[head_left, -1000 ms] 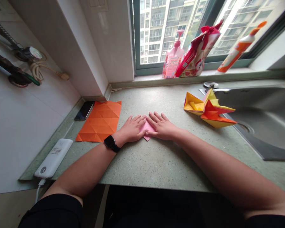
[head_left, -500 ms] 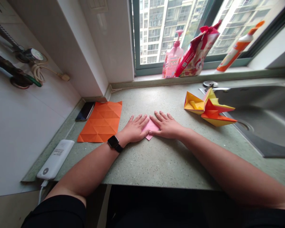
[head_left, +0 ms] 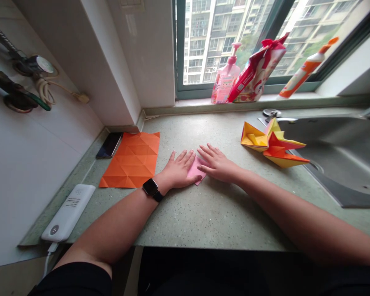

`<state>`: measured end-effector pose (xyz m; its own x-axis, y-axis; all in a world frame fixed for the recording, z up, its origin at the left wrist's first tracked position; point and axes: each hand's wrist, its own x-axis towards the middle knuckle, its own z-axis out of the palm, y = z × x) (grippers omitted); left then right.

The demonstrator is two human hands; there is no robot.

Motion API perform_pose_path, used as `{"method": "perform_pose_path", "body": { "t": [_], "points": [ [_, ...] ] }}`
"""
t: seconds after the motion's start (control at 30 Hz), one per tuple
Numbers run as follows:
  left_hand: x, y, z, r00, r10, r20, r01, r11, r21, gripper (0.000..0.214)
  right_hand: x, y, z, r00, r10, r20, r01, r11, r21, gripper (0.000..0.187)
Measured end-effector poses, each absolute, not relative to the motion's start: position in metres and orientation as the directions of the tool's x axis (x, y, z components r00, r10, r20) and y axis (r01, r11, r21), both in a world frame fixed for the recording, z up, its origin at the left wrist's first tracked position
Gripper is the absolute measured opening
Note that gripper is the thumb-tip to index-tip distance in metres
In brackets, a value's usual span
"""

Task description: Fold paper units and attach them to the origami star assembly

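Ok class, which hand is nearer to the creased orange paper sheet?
Left. The left hand rests beside the orange paper sheet, not touching it; the right hand lies farther off, beyond the pink paper.

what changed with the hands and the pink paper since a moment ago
The left hand and right hand slid slightly toward the person's right, pressing flat and taking the pink paper along between them; it also looks slightly turned. Neither hand let go. The creased orange sheet and yellow-and-orange folded paper model stayed put.
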<state>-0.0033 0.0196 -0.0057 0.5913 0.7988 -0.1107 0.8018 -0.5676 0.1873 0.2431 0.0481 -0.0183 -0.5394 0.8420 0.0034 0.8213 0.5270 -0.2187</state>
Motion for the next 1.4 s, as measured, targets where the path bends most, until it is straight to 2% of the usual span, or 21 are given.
{"method": "perform_pose_path", "body": {
  "t": [0.33, 0.47, 0.7, 0.93, 1.2, 1.33, 1.4],
  "points": [
    [-0.005, 0.021, -0.009, 0.604, 0.79, -0.104, 0.787, -0.57, 0.236, 0.106, 0.224, 0.038, -0.026, -0.595, 0.804, 0.016, 0.795, 0.591, -0.136, 0.083],
    [-0.005, 0.021, -0.006, 0.595, 0.797, -0.108, 0.793, -0.558, 0.245, 0.108, 0.22, 0.037, -0.024, -0.659, 0.751, 0.034, 0.743, 0.657, -0.124, 0.075],
    [-0.007, 0.021, -0.002, 0.587, 0.796, -0.148, 0.805, -0.555, 0.211, 0.112, 0.216, 0.038, -0.033, -0.662, 0.747, 0.055, 0.744, 0.664, -0.073, 0.078],
    [-0.013, 0.016, -0.001, 0.531, 0.831, -0.167, 0.844, -0.502, 0.187, 0.103, 0.216, 0.039, -0.032, -0.659, 0.751, 0.051, 0.747, 0.661, -0.075, 0.08],
    [-0.038, 0.008, 0.004, 0.406, 0.896, -0.178, 0.913, -0.387, 0.131, 0.1, 0.216, 0.037, -0.032, -0.656, 0.752, 0.068, 0.749, 0.659, -0.072, 0.076],
    [-0.046, 0.016, 0.007, 0.372, 0.927, -0.059, 0.922, -0.361, 0.136, 0.091, 0.216, 0.038, -0.033, -0.662, 0.744, 0.089, 0.738, 0.668, -0.095, 0.076],
    [-0.046, 0.019, 0.008, 0.445, 0.895, 0.031, 0.879, -0.444, 0.174, 0.089, 0.216, 0.039, -0.034, -0.665, 0.742, 0.088, 0.734, 0.671, -0.11, 0.076]
  ]
}}
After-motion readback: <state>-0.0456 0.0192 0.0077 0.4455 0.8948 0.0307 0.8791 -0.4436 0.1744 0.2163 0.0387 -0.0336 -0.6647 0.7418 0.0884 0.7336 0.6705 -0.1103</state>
